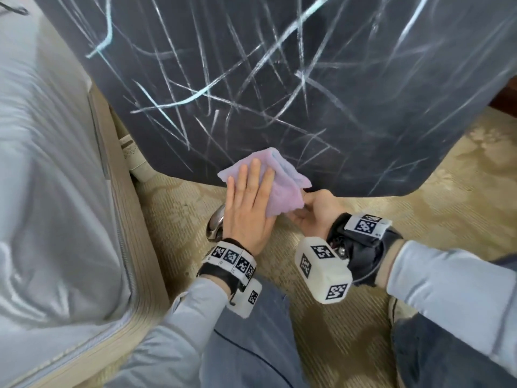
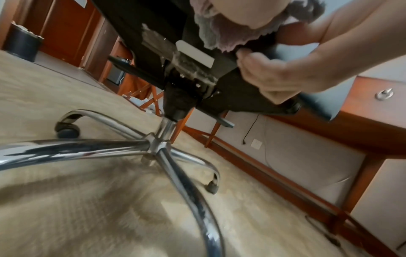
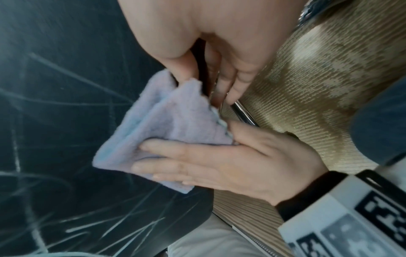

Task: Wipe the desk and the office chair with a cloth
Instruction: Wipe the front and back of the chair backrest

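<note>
Pressing flat on the cloth [image 1: 264, 189], the left hand [image 1: 247, 208] is lying with its fingers straight and close together, holding the folded lilac cloth against the front edge of the office chair seat [image 1: 307, 93]. The right hand [image 1: 313, 210] is gripping that same front edge just beside the cloth, its thumb on top touching the cloth's corner and its fingers curling underneath the seat, as the left wrist view is showing. The seat is dark and is carrying many pale scribbled lines across its surface. The cloth is sitting near the seat's front rim, partly overhanging it. Under the seat, the chrome chair base [image 2: 153, 146] is standing on the beige carpet [image 1: 349, 331]. A grey covered mattress [image 1: 42, 191] is lying to the left.
</note>
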A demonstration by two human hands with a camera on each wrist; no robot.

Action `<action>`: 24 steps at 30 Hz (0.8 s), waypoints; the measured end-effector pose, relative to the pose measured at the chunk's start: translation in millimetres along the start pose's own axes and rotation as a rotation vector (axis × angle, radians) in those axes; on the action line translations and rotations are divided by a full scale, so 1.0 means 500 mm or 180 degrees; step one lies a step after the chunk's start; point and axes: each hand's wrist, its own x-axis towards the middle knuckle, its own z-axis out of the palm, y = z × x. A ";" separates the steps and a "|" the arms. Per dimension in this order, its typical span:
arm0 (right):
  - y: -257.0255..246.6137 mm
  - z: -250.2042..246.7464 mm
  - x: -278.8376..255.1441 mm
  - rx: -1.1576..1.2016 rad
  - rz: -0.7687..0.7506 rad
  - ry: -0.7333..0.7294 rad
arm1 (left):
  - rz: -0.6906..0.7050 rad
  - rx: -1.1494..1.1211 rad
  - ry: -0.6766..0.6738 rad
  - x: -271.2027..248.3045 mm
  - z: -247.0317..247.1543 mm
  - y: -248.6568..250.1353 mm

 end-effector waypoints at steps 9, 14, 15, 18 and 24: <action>0.008 0.033 -0.015 0.0295 -0.0190 0.0363 | -0.0143 0.0056 0.0954 0.141 -0.053 0.033; 0.011 0.028 -0.025 0.0192 -0.0211 0.0248 | 0.0003 0.0248 0.0637 0.084 -0.029 -0.006; 0.009 0.026 -0.028 0.0158 -0.0197 0.0184 | 0.0020 0.0274 0.0518 0.068 -0.024 -0.016; 0.005 0.017 -0.036 0.0134 -0.0159 0.0069 | 0.0081 0.0355 0.0154 0.020 -0.011 -0.035; 0.011 0.014 -0.035 -0.0009 -0.0211 0.0114 | 0.0062 0.0094 0.0062 0.040 -0.039 0.007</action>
